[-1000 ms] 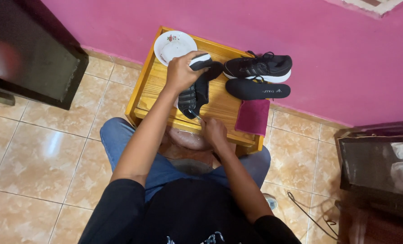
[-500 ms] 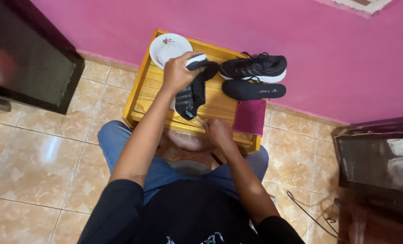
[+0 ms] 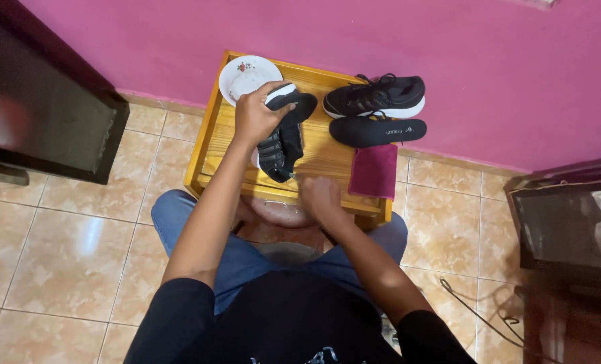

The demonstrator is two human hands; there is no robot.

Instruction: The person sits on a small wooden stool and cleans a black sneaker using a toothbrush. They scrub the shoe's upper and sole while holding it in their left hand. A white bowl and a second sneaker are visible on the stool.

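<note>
Shoe [image 3: 283, 131] lowered; plate [image 3: 243, 75], insole [image 3: 376, 130] alongside

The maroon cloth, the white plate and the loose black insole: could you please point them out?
maroon cloth [image 3: 374, 171]: head view, its middle.
white plate [image 3: 241, 74]: head view, bare centre.
black insole [image 3: 374, 131]: head view, mid-length.

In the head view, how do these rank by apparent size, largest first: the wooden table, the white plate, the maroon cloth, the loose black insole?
1. Wooden table, clearly largest.
2. Loose black insole, longest of the rest.
3. White plate and maroon cloth look about alike; the left hand, holding the black shoe, hides part of the plate, so I do not rank them.
</note>
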